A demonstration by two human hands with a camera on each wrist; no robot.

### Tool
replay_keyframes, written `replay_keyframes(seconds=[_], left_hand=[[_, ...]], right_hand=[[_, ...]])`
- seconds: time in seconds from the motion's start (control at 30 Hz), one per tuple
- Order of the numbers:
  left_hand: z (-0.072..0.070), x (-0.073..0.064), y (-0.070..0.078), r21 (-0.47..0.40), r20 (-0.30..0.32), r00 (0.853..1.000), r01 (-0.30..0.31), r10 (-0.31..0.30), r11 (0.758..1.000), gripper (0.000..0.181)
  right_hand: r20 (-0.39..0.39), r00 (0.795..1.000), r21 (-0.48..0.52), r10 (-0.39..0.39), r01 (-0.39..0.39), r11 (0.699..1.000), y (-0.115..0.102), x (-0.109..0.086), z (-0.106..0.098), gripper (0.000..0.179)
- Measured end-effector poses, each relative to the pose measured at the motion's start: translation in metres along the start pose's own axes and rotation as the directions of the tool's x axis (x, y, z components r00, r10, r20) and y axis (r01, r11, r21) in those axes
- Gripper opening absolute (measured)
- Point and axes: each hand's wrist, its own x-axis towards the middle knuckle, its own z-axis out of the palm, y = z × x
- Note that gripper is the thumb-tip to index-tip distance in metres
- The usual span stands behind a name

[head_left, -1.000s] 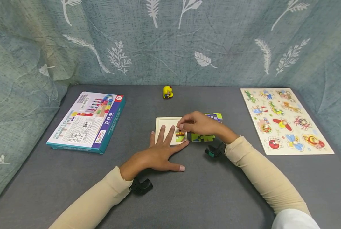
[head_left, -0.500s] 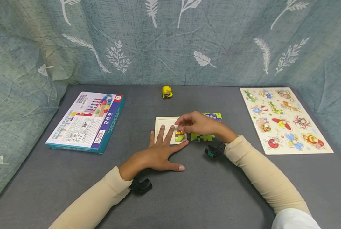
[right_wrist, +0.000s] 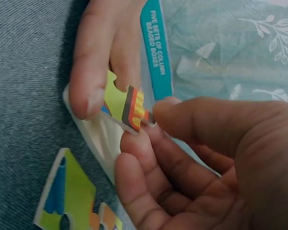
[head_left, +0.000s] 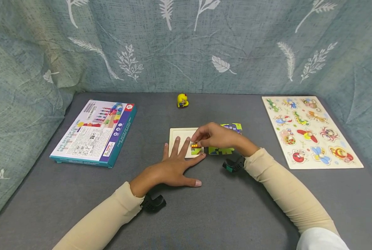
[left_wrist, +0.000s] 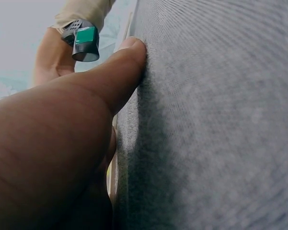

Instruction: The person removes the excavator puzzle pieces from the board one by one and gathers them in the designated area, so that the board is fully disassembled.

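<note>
My left hand (head_left: 173,172) lies spread, straight fingers across the front of a pale wooden puzzle tray (head_left: 179,132). The index fingertip is right at the tray's front right corner. My right hand (head_left: 220,134) pinches a jigsaw puzzle piece (right_wrist: 119,101) between thumb and fingers at the tray's right side. Green with red, yellow and dark stripes, the piece shows tilted beside the left fingers in the right wrist view; part of it is hidden by the right fingertips. The left wrist view shows mostly the left thumb (left_wrist: 127,60) against the grey cloth.
More puzzle pieces (head_left: 221,151) lie right of the tray, partly under the right hand. A teal-edged box (head_left: 89,139) is at left, a small yellow toy (head_left: 182,100) at the back, and an insect puzzle board (head_left: 314,133) at right. A leaf-patterned curtain (head_left: 186,52) hangs behind.
My right fingertips have shifted slightly toward the tray's front edge, over the piece. The left hand stays in place.
</note>
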Motion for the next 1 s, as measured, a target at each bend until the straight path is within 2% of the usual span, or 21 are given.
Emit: replay_keyframes(seconds=[0.2, 0.53, 1.0], left_hand=[[-0.0003, -0.0002, 0.0003, -0.004, 0.001, 1.0, 0.001, -0.001, 1.0, 0.085], [0.0005, 0.0004, 0.0001, 0.018, 0.003, 1.0, 0.008, -0.008, 1.0, 0.086], [0.0012, 0.0012, 0.0004, 0.025, 0.001, 1.0, 0.012, -0.012, 1.0, 0.086]], right_hand=[[0.031, 1.0, -0.033, -0.001, 0.002, 0.999, -0.0007, 0.002, 0.0025, 0.017], [-0.055, 0.998, -0.158, -0.003, -0.005, 0.987, -0.002, 0.0012, 0.0032, 0.016], [-0.101, 0.995, -0.157, -0.015, -0.002, 0.988, 0.0003, -0.0036, -0.002, 0.017]])
